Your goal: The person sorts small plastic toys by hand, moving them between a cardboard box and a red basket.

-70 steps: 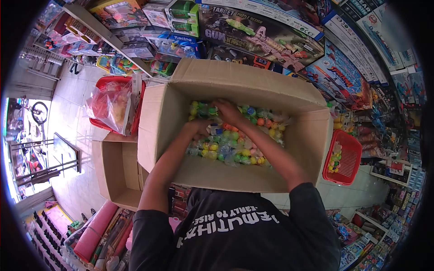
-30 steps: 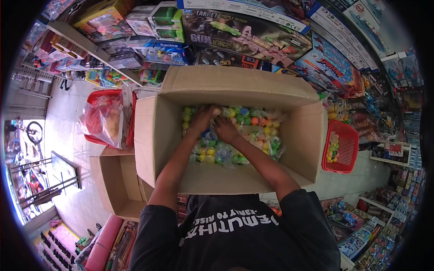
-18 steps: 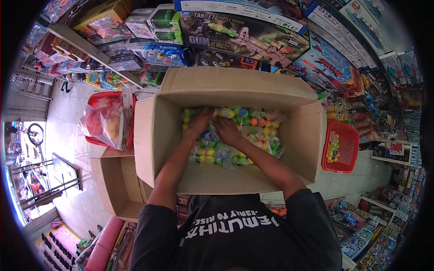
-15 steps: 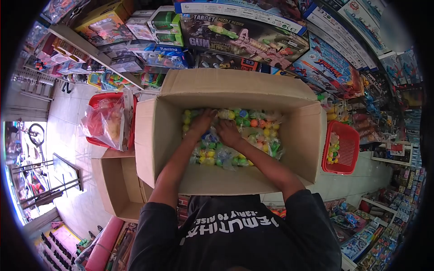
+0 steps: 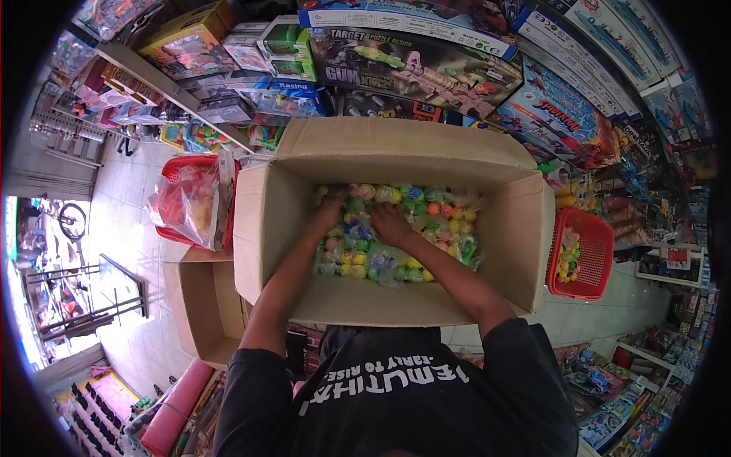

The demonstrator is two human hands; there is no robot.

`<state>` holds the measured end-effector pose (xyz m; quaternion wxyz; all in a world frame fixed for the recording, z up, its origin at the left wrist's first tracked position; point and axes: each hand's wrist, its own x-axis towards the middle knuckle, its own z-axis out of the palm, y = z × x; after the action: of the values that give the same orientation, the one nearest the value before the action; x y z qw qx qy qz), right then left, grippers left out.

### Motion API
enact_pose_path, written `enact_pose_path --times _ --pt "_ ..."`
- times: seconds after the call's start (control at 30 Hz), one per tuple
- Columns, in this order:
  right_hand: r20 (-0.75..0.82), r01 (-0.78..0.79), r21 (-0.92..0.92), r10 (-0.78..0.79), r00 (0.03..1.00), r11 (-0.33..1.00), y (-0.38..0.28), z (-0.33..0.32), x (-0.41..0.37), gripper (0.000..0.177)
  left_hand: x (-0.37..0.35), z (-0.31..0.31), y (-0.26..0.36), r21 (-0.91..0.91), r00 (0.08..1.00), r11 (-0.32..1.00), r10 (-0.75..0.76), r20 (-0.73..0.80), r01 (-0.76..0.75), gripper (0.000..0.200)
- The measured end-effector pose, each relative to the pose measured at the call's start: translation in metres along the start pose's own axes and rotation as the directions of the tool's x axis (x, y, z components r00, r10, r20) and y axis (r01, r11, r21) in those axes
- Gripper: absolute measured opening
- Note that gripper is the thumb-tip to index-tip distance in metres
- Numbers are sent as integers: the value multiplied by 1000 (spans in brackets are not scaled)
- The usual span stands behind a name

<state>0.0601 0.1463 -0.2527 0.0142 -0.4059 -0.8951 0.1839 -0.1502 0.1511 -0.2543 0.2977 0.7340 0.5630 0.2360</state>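
Note:
A large open cardboard box point(image 5: 403, 143) stands before me. Its bottom is covered with clear plastic packs of small colourful balls or toys point(image 5: 373, 257), in yellow, green, orange and blue; their exact kind is too small to tell. My left hand point(image 5: 329, 211) reaches down at the box's back left corner, beside the packs, with its fingers mostly hidden. Over the middle packs lies my right hand point(image 5: 391, 225), palm down, its fingers stretched forward and a little apart, touching the plastic.
A red basket point(image 5: 230, 171) with plastic bags sits at the left, above a smaller open cardboard box point(image 5: 199, 305). To the right is another red basket point(image 5: 598, 259) holding small colourful toys. Boxed toys, including a gun set point(image 5: 419, 68), line the shelves behind.
My left hand has moved left and slightly nearer, uncovering packs along the back wall. My right hand has shifted slightly right. The view has moved a little.

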Motion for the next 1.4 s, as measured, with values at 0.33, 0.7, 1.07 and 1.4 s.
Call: enact_pose_path --times 0.33,0.7,1.07,1.4 --pt "40 3 -45 -1 999 999 2 3 -1 55 2 31 6 245 964 960 -186 190 137 67" --pt "82 -190 85 184 980 978 4 -5 22 67 6 24 -15 -216 982 965 -117 147 147 68" --pt "195 -239 93 218 956 966 7 -21 30 54 4 35 -13 -20 995 999 -48 93 50 45" --pt "232 -228 163 187 955 960 25 -6 40 70 13 34 -5 -49 986 989 -146 -81 143 31"
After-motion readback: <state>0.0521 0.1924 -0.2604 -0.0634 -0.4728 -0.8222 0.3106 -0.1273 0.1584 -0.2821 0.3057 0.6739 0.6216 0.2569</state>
